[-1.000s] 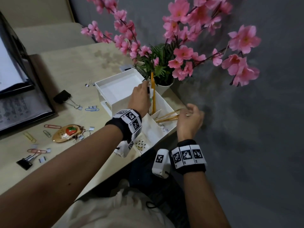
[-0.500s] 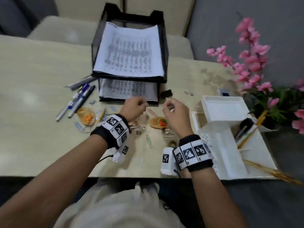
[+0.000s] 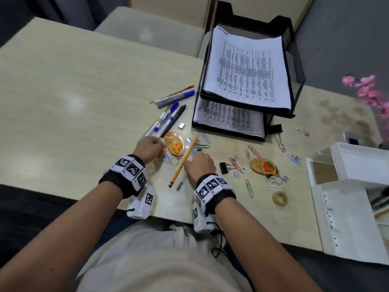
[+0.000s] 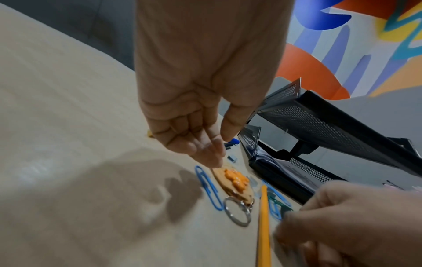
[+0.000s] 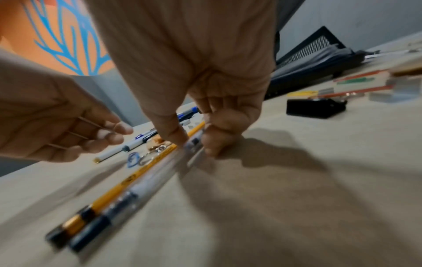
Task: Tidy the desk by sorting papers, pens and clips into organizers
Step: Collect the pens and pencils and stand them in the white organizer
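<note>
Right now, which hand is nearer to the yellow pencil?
Right. The right hand has its fingers down right beside the yellow pencil; the left hand hovers farther off, past the orange keychain.

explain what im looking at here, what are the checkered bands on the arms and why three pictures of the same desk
No machine here: a person tidies a desk. The checkered bands carry small cameras. One picture comes from a head camera looking down; the other two look along each wrist at the fingers. On the desk lie pens, paper clips, two keychains and a black paper tray; a white organizer stands at the right. The right hand pinches a clear pen lying beside a yellow pencil. The left hand hovers, fingers loosely curled, holding nothing, over the orange keychain.
</note>
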Available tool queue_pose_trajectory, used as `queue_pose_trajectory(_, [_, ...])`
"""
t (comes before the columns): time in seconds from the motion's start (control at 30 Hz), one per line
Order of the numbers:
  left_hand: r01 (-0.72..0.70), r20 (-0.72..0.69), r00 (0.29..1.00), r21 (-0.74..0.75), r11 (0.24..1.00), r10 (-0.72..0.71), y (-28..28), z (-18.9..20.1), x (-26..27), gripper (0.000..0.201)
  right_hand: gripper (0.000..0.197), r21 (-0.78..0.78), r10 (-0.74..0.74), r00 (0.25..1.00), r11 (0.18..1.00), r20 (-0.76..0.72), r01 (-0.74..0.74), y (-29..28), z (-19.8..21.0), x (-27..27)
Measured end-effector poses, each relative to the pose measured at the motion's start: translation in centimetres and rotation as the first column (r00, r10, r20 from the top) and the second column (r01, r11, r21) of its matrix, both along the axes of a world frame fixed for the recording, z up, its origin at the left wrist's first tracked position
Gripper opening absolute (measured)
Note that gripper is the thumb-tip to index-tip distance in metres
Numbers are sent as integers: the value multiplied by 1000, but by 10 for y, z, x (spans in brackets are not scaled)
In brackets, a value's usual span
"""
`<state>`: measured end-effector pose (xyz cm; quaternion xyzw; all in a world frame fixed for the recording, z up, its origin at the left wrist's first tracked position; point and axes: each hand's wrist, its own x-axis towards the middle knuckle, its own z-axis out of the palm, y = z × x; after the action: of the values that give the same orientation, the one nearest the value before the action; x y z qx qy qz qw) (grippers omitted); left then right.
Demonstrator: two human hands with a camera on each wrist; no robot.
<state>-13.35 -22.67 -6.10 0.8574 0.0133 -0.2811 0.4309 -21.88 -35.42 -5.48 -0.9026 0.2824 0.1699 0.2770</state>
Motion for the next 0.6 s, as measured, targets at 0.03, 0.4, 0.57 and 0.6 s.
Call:
queue_pose_trajectory(0.03, [8, -16, 1000, -22, 1000, -8, 2, -1, 1, 24, 25, 7, -39, 999, 999, -7, 39, -1, -1, 1])
queue_pose_trajectory(0.4, [222, -72, 963, -347, 911, -261, -31, 23, 7, 33, 12, 257, -116, 912, 966, 394, 11, 5, 27, 9])
queue_pose_trajectory(0.57, [-127, 42, 987, -408, 904, 158, -19, 20, 26, 31, 25, 136, -134, 974, 985, 184, 110, 10, 18, 6])
queue_pose_trajectory(0.6, [-182, 23, 977, -423, 888, 211, -16, 21, 29, 32, 22, 96, -117, 990, 989, 82, 109, 14, 15, 5])
